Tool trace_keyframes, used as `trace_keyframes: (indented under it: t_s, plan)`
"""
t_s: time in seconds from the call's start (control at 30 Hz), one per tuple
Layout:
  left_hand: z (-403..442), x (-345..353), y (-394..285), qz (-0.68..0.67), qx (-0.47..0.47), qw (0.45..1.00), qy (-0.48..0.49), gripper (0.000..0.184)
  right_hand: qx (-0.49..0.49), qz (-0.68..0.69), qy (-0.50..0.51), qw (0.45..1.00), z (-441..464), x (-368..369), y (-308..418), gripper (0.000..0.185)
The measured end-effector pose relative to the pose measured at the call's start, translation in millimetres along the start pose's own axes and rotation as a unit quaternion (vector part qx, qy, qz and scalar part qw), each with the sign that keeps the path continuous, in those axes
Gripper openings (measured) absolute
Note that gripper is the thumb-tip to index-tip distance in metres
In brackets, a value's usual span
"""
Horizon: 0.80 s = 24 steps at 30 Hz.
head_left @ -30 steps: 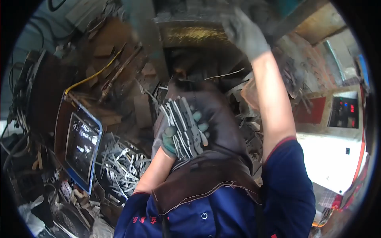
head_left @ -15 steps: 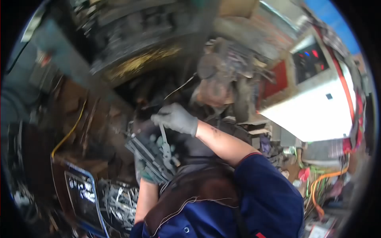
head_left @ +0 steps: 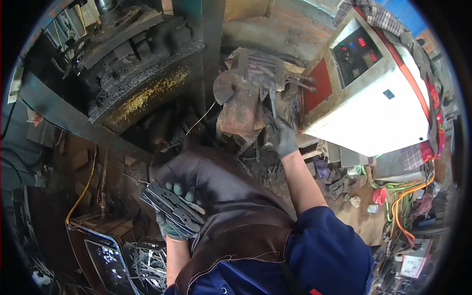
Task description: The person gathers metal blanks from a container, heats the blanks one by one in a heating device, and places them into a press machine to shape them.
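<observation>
Stack of flat dark metal pcs (head_left: 173, 208) sits in gloved L hand (head_left: 171, 229), lower left of ctr in frame, fingers curled round it. Gloved R hand (head_left: 281, 137), just right of ctr, grips lower end of one metal strip (head_left: 273, 100), pointing up by rusty stand (head_left: 239, 115) w/ row of bars (head_left: 261, 63) on top; can't tell if strip touches them. White cabinet (head_left: 376, 110) w/ red digits upper right; loose metal scraps (head_left: 149, 265) lower left, nr L forearm.

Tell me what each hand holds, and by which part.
Left hand: a stack of flat metal pieces, by its long sides. Right hand: one metal strip, by its near end.
</observation>
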<state>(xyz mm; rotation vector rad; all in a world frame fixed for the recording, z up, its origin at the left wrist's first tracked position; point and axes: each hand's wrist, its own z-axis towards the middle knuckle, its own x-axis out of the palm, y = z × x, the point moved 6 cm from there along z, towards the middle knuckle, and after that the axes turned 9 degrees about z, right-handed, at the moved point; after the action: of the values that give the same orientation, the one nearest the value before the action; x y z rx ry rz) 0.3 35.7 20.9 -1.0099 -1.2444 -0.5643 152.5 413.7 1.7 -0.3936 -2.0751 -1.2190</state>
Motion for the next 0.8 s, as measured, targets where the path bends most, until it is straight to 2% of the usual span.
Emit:
trace_keyframes:
  t_s: [0.2, 0.23, 0.3, 0.33, 0.4, 0.43, 0.47, 0.53, 0.57, 0.63, 0.67, 0.7, 0.73, 0.77, 0.8]
  plan:
    - [-1.1, -3.2, -1.5, 0.016, 0.0, 1.0, 0.014, 0.082, -0.017, 0.021, -0.056, 0.998, 60.7, -3.7, -14.9, 0.028]
    - [-1.7, -4.2, -1.9, 0.016, 0.001, 1.0, 0.014, 0.082, -0.06, -0.009, -0.031, 0.998, 65.8, -10.6, -16.8, 0.028]
    - [1.8, -2.2, -1.6, 0.005, 0.014, 0.999, 0.038, 0.08, -0.002, 0.026, -0.073, 0.997, 47.2, 17.0, -17.5, 0.03]
    - [2.4, -0.8, -3.5, 0.005, 0.028, 0.999, 0.038, 0.08, 0.004, 0.021, -0.062, 0.998, 40.8, 36.8, -17.0, 0.03]
    - [-2.1, -5.6, -4.4, -0.067, -0.018, 0.995, -0.071, 0.06, -0.015, -0.105, 0.046, 0.993, 38.0, 96.6, -33.7, 0.029]
    - [3.2, 9.6, -4.5, -0.123, -0.03, 0.992, -0.022, 0.059, -0.028, -0.156, 0.117, 0.98, 28.7, 144.1, -41.7, 0.03]
    - [2.6, 8.6, -9.0, -0.114, -0.004, 0.993, -0.027, 0.059, -0.011, -0.152, 0.138, 0.979, 21.7, 184.8, -54.1, 0.03]
    - [3.9, 0.7, -6.3, -0.114, -0.033, 0.992, -0.03, 0.066, 0.013, -0.225, 0.265, 0.938, 5.1, 272.6, -80.2, 0.029]
    - [5.5, -0.4, -7.5, -0.112, -0.023, 0.993, -0.03, 0.066, 0.039, -0.238, 0.277, 0.93, -0.9, 308.4, -93.9, 0.029]
    - [8.1, 9.8, -10.2, -0.061, 0.009, 0.996, 0.072, 0.067, 0.103, -0.237, 0.308, 0.916, -12.0, 370.9, -120.9, 0.03]
    - [8.7, 7.8, -11.0, -0.062, 0.014, 0.995, 0.071, 0.067, 0.145, -0.222, 0.328, 0.907, -15.1, 390.9, -132.1, 0.03]
    - [9.0, 4.9, -9.6, -0.098, -0.002, 0.993, 0.061, 0.067, 0.149, -0.225, 0.331, 0.904, -8.4, 396.2, -140.4, 0.03]
    - [9.2, 4.6, -9.4, -0.133, -0.018, 0.99, 0.051, 0.067, 0.163, -0.162, 0.296, 0.927, -3.8, 397.1, -148.5, 0.028]
    - [8.9, 8.8, -11.6, -0.115, 0.0, 0.992, 0.061, 0.069, 0.178, -0.098, 0.259, 0.944, -0.9, 395.0, -157.4, 0.026]
    - [6.6, 9.9, -13.9, -0.116, 0.006, 0.992, 0.058, 0.069, 0.183, -0.101, 0.262, 0.942, -4.5, 377.2, -161.2, 0.026]
